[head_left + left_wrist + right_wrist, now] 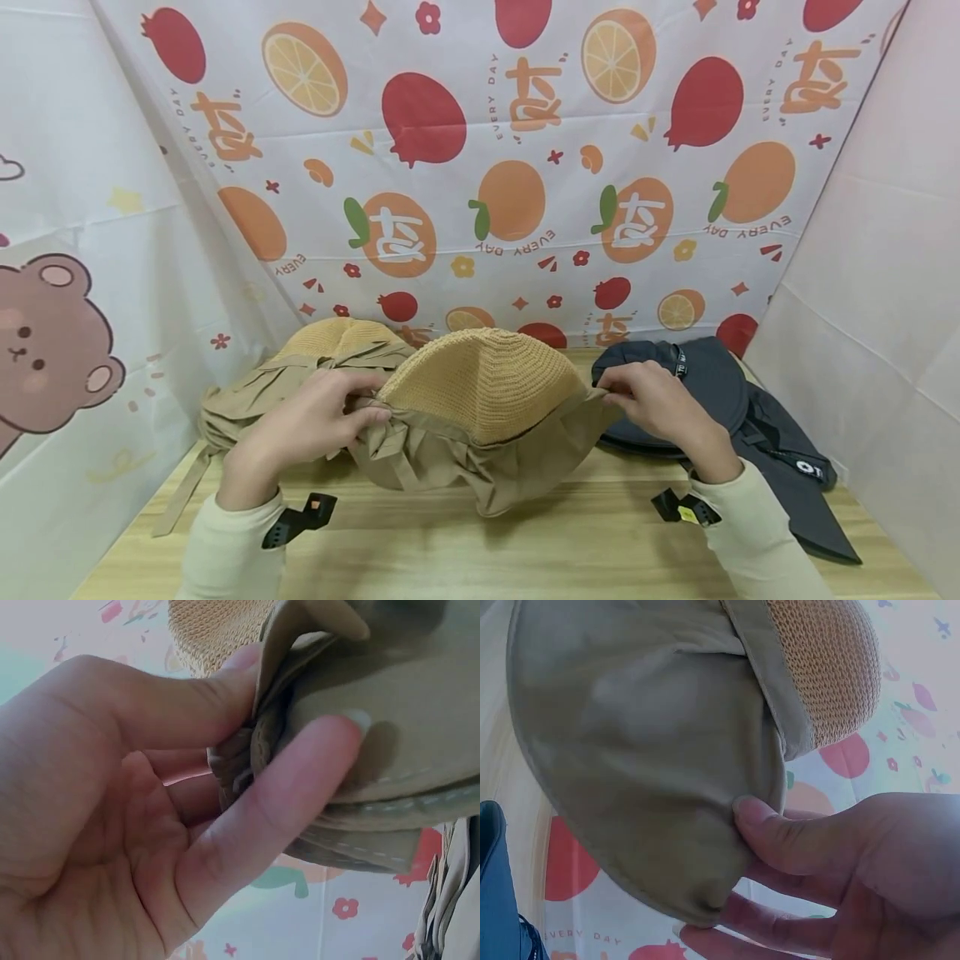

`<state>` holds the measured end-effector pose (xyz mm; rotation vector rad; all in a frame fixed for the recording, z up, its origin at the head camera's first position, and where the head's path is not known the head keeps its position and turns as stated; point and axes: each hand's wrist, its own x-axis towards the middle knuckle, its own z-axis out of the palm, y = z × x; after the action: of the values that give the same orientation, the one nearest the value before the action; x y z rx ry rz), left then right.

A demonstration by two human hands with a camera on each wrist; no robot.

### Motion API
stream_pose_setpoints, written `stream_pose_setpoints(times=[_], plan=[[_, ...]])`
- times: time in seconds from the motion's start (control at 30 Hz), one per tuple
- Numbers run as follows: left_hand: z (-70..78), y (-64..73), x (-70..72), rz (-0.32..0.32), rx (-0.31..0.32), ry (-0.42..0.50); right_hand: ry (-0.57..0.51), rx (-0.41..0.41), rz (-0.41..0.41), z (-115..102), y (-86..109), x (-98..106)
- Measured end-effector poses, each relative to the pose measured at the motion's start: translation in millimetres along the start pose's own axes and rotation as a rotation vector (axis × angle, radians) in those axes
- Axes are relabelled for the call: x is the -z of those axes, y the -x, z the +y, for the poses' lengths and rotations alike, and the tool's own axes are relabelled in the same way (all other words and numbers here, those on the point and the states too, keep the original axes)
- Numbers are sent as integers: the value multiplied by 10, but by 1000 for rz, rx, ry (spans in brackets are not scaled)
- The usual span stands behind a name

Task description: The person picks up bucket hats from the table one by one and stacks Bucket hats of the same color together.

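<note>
A sun hat [487, 383] with a woven straw crown and khaki cloth brim is held up over the table between both hands. My left hand [318, 421] pinches the brim's left side near a cloth bow. In the left wrist view, the thumb and fingers of the left hand [142, 795] grip folded, stitched khaki cloth. On the other side my right hand [660, 404] pinches the brim's edge. The right wrist view shows the right hand [832, 877] with its thumb on the khaki brim [645, 750], beside the straw crown [829, 667].
Behind my left hand lies another straw-and-khaki hat [247, 400], its tie [183, 492] trailing over the wooden table [450, 558]. Dark navy hats [712, 400] lie to the right, close to my right forearm. Printed cloth [480, 167] hangs at the back and sides.
</note>
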<state>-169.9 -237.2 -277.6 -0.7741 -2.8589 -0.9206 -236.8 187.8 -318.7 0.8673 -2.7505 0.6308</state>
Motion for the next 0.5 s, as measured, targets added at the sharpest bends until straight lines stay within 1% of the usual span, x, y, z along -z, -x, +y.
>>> stream_pose_setpoints(times=[0.13, 0.33, 0.5], plan=[[-9, 25, 39, 32, 22, -18, -30, 21, 1, -5, 2, -3], [-12, 24, 53, 81, 3, -110, -66, 40, 10, -16, 0, -4], [-11, 42, 66, 95, 1, -149, -85, 40, 13, -26, -8, -4]])
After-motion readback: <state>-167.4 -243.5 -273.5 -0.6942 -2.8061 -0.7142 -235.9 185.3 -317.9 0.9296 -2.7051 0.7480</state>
